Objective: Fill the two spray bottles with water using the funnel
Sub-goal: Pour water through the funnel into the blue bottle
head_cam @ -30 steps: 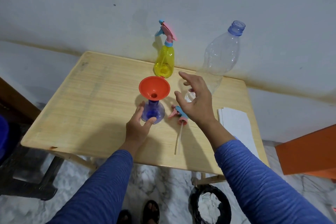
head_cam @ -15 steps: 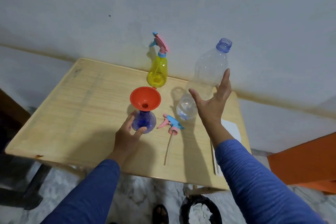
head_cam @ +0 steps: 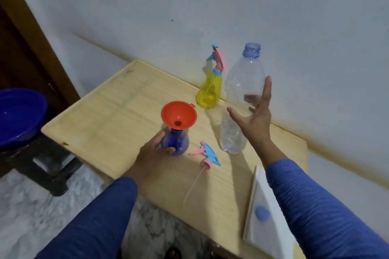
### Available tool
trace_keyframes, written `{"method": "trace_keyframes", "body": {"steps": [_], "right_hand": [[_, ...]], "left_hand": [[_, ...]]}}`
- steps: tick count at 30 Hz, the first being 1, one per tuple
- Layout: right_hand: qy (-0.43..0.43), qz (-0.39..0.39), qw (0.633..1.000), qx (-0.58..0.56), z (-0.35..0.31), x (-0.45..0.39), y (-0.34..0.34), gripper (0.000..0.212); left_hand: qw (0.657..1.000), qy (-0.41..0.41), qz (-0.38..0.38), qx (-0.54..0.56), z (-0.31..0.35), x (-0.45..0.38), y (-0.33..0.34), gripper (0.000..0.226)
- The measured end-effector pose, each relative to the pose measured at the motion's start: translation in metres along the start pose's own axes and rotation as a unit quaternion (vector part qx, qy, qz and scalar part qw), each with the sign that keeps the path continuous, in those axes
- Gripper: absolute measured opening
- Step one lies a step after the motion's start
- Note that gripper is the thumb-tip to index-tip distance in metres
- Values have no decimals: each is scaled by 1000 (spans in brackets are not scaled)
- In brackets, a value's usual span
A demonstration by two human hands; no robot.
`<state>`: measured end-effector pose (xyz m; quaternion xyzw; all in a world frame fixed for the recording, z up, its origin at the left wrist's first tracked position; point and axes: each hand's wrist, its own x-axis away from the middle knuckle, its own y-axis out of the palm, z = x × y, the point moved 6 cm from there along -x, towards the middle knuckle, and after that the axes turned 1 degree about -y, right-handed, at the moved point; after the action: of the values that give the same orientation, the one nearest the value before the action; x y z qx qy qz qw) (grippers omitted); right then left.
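A blue spray bottle [head_cam: 177, 144] stands uncapped on the wooden table [head_cam: 117, 120] with an orange funnel [head_cam: 179, 116] in its neck. My left hand [head_cam: 153, 153] holds its round body with thumb and fingers. Its pink-and-blue spray head [head_cam: 207, 154] with a long tube lies beside it on the table. A yellow spray bottle [head_cam: 209, 92] with its head on stands at the back. My right hand [head_cam: 253, 116] is spread open at the side of a large clear water bottle [head_cam: 242, 90], which has no cap and a little water at the bottom.
A blue basin [head_cam: 20, 115] sits on a dark stool [head_cam: 48, 166] left of the table. White paper [head_cam: 267, 212] with a blue cap [head_cam: 262, 213] on it lies at the table's front right corner. The wall runs right behind the table.
My right hand has risen from near the spray head to the clear bottle's side, fingers spread. My left hand stays on the blue bottle. The view has swung left, showing the basin.
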<state>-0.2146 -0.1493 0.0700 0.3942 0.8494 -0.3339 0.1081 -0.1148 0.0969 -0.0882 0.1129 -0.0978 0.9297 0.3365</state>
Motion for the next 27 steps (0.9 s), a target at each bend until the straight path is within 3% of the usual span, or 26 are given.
{"method": "trace_keyframes", "body": {"steps": [2, 6, 11, 19, 27], "right_hand": [[-18, -79, 997, 13, -7, -5, 7, 113], [-59, -233, 969, 54, -21, -5, 12, 112], [-79, -381, 909, 151, -31, 4, 8, 113], [-84, -447, 849, 270, -33, 0, -11, 117], [-114, -452, 827, 314, -43, -3, -13, 118]], "left_hand": [[1000, 2, -5, 9, 2, 2, 1, 40], [998, 5, 27, -54, -7, 3, -4, 72], [996, 26, 56, -66, -8, 1, -4, 82], [995, 46, 71, -53, -8, 0, -2, 70], [995, 55, 60, -50, -11, -2, -1, 69]]}}
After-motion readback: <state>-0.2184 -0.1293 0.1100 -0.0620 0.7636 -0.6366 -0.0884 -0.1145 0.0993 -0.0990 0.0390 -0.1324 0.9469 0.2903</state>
